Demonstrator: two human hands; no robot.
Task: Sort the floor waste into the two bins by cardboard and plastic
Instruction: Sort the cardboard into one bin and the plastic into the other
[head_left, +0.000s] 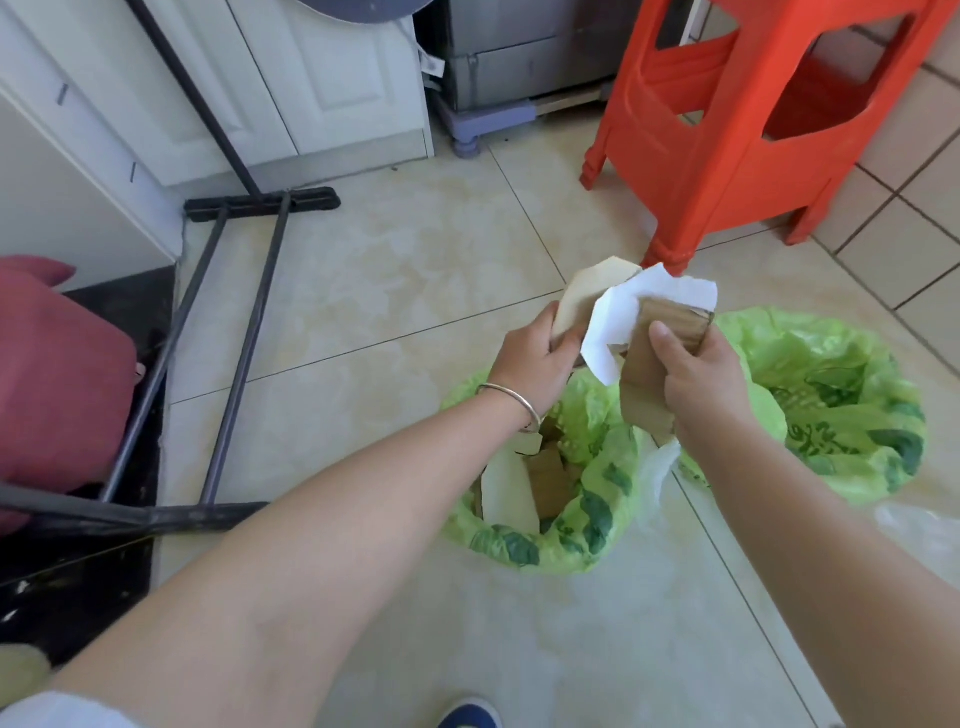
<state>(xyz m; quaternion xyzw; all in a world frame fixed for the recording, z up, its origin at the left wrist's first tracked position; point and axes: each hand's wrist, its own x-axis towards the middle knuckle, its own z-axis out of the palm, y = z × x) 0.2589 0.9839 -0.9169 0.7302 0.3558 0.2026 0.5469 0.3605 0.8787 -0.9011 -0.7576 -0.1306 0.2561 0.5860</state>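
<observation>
Two bins lined with green printed bags stand on the tiled floor. The left bin (597, 530) holds several brown and white cardboard scraps. The right bin (852, 410) shows only its green liner. Above them I hold a torn cardboard piece (602, 312), brown on one side, white on the other. My left hand (535, 353) grips its left part. My right hand (696, 369) grips a brown strip (644, 389) that hangs down over the gap between the bins. A clear plastic sheet (919, 535) lies on the floor at the right edge.
A red plastic stool (753, 135) stands just behind the bins. A black metal frame (234, 332) lies on the floor at the left beside a dark red cushion (57, 384). White cabinets (311, 83) line the back. My blue shoe (470, 714) is at the bottom.
</observation>
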